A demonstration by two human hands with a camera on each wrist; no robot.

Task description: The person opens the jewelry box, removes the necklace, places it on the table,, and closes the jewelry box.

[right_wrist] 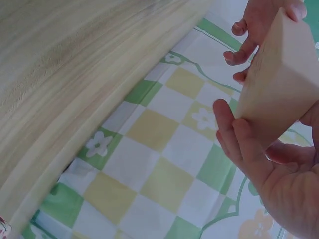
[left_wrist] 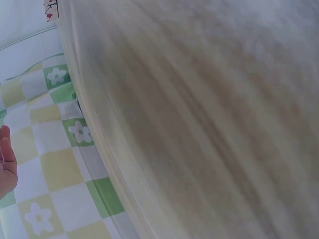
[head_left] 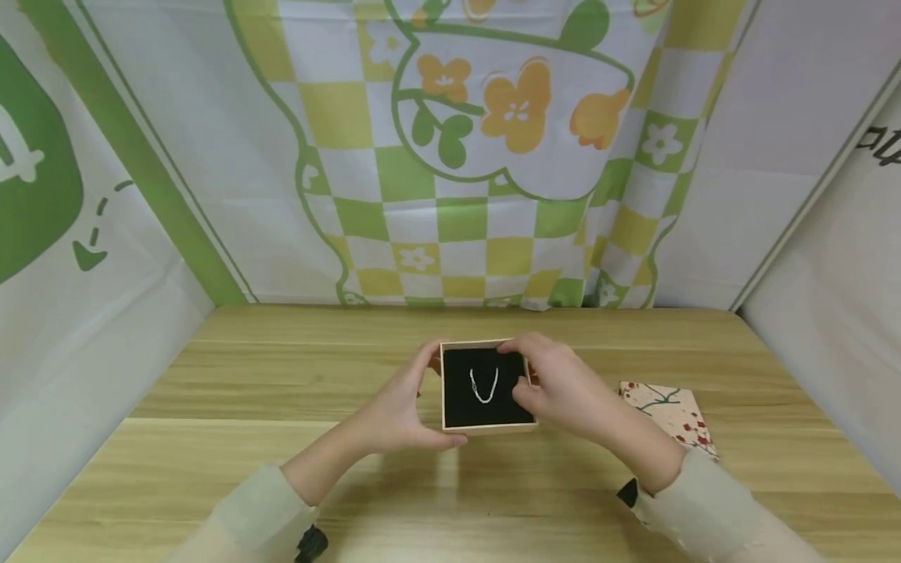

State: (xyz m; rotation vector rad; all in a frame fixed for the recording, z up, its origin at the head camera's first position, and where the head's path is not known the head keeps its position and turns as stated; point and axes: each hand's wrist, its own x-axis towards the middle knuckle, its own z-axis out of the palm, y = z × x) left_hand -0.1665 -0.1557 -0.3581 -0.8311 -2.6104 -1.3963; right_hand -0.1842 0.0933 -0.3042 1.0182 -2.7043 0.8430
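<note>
A small square cardboard box (head_left: pixel 490 429), lidless and lined with a black pad (head_left: pixel 461 407), is held up above the wooden table. On the pad a thin silver chain (head_left: pixel 486 400) lies in a U shape. My left hand (head_left: pixel 401 410) grips the box from the left, thumb along the near side and fingers at the far left. From the right my right hand (head_left: pixel 563 383) holds it, thumb over the right rim and index finger at the far rim. In the right wrist view, its fingers (right_wrist: pixel 244 144) touch the box's plain outside (right_wrist: pixel 289 74).
A cream square piece with red blossoms and a dark branch (head_left: pixel 672 410) lies on the table (head_left: pixel 246 461) at the right, partly behind my right forearm. A checked floral cloth (head_left: pixel 457 219) hangs at the table's back edge, with white fabric walls on both sides.
</note>
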